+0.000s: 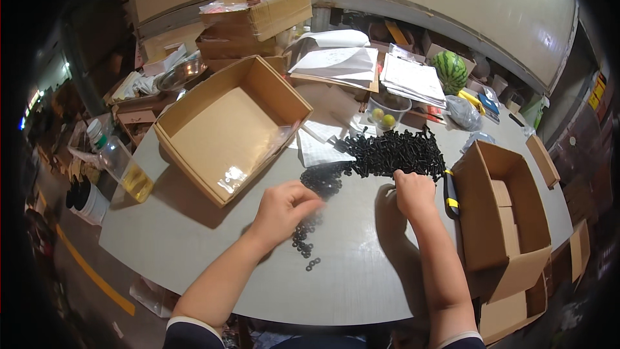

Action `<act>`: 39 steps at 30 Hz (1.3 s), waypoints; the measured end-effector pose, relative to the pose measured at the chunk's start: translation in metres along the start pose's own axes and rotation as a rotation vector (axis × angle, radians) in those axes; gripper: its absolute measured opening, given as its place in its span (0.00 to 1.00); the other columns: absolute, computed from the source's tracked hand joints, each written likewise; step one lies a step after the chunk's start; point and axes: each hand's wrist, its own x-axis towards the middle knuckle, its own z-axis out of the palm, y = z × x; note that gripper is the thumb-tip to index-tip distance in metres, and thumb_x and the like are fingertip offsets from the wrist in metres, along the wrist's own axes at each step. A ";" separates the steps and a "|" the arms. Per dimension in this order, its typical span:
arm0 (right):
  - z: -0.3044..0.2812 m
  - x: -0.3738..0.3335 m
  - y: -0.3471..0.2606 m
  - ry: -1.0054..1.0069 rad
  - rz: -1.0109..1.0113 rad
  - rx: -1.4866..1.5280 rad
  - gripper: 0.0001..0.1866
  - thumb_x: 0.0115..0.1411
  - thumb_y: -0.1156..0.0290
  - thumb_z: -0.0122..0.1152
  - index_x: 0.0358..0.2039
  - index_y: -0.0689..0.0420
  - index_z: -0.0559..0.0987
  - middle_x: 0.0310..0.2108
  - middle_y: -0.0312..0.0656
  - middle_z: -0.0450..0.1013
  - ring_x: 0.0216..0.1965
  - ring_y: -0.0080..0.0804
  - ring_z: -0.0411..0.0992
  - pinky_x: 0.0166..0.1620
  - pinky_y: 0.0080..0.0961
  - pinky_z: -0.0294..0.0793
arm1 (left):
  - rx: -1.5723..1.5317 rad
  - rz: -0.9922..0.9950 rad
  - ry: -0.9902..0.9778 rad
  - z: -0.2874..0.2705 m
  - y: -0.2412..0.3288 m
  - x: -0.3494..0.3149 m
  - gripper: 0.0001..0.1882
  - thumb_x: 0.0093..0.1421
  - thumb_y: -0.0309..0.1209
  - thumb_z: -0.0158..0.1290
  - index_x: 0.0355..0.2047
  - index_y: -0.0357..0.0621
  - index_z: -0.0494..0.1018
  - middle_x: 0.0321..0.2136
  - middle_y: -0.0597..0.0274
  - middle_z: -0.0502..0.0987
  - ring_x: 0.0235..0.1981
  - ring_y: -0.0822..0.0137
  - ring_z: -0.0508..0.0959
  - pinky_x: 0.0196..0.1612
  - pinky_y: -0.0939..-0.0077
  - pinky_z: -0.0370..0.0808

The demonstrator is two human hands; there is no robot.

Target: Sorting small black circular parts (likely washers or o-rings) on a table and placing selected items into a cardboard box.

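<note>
A heap of black screws [403,152] lies across the middle of the table. My right hand [415,194] is at its near edge, fingers closed and fingertips against the screws; what they grip is hidden. Small black washers are spread in a pile [321,181] left of the screws, and a few loose washers [301,240] trail toward me. Beside that trail, my left hand [279,212] hovers with thumb and fingers drawn together in a pinch. Its fingertips are slightly blurred, so anything between them cannot be made out.
A shallow cardboard box [226,130] stands at the left, near a bottle of yellow liquid [126,168]. On the right are a black-and-yellow utility knife [451,195] and an open carton [481,220]. Papers [336,64], a fruit tub [387,113] and a watermelon [449,71] sit behind.
</note>
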 end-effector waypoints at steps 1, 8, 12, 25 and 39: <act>0.000 0.000 -0.001 -0.011 0.008 -0.020 0.06 0.52 0.75 0.54 0.32 0.54 0.75 0.29 0.45 0.78 0.34 0.42 0.78 0.34 0.33 0.77 | 0.000 0.000 0.005 0.000 -0.003 0.001 0.08 0.50 0.29 0.59 0.26 0.35 0.78 0.22 0.53 0.77 0.23 0.64 0.76 0.29 0.75 0.71; 0.000 -0.001 -0.004 -0.035 0.014 -0.021 0.07 0.52 0.75 0.55 0.33 0.55 0.74 0.29 0.45 0.78 0.34 0.41 0.78 0.34 0.33 0.77 | 0.085 0.004 -0.060 -0.005 -0.001 -0.001 0.05 0.50 0.25 0.62 0.24 0.35 0.79 0.19 0.63 0.75 0.21 0.77 0.71 0.24 0.82 0.66; 0.002 -0.002 -0.002 0.003 0.000 0.061 0.09 0.49 0.76 0.54 0.33 0.54 0.75 0.26 0.47 0.77 0.32 0.47 0.77 0.34 0.40 0.76 | -0.114 -0.212 -0.101 -0.008 0.001 0.000 0.05 0.53 0.24 0.60 0.26 0.33 0.78 0.20 0.65 0.76 0.22 0.78 0.72 0.25 0.84 0.68; -0.046 -0.018 -0.024 -0.190 -0.378 1.204 0.16 0.46 0.78 0.60 0.39 0.60 0.76 0.23 0.38 0.72 0.27 0.25 0.71 0.33 0.22 0.70 | -0.301 -0.173 -0.158 -0.003 -0.010 -0.001 0.07 0.54 0.28 0.59 0.29 0.34 0.77 0.20 0.65 0.77 0.23 0.77 0.74 0.29 0.83 0.71; -0.039 -0.027 -0.048 -0.259 -0.504 1.811 0.15 0.53 0.80 0.61 0.43 0.62 0.74 0.39 0.36 0.72 0.43 0.22 0.70 0.48 0.22 0.70 | -0.452 -0.007 -0.300 0.009 -0.014 -0.006 0.06 0.51 0.25 0.61 0.22 0.36 0.75 0.35 0.62 0.77 0.32 0.75 0.75 0.35 0.81 0.71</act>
